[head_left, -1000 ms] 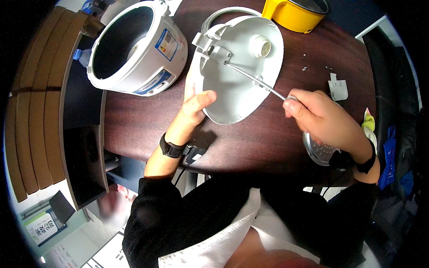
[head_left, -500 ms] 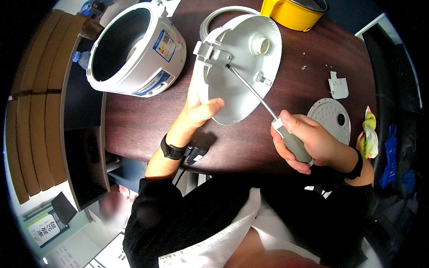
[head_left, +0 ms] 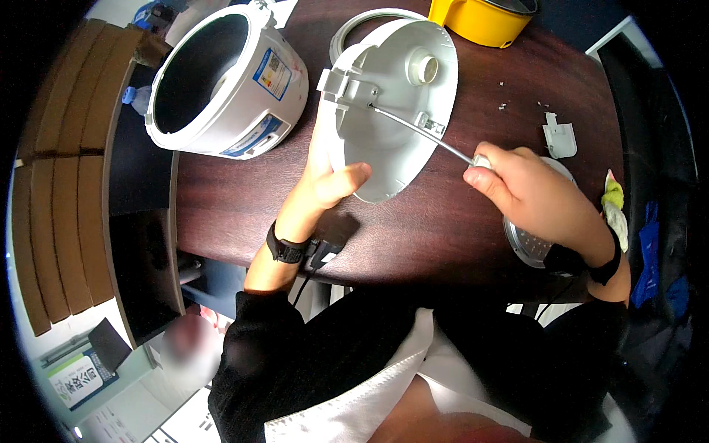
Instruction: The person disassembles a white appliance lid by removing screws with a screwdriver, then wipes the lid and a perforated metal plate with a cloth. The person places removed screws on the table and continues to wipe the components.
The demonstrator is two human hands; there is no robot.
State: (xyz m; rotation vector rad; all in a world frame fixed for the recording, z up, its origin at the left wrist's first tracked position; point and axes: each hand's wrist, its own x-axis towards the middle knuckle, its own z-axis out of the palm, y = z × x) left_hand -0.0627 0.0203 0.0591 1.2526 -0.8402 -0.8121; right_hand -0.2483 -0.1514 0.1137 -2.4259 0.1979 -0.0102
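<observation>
Over brown tabletop, white oval shell, hollow, tilted

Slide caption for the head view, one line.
Beside an open white appliance, the left hand holds a white plastic shell; the right hand angles a screwdriver into it.

There are two hands, a left hand and a right hand; two black wristbands; one screwdriver; one white shell; upper left, one cooker body; near the top, one yellow pot; at right, one white bracket, one perforated disc, one cloth.
</observation>
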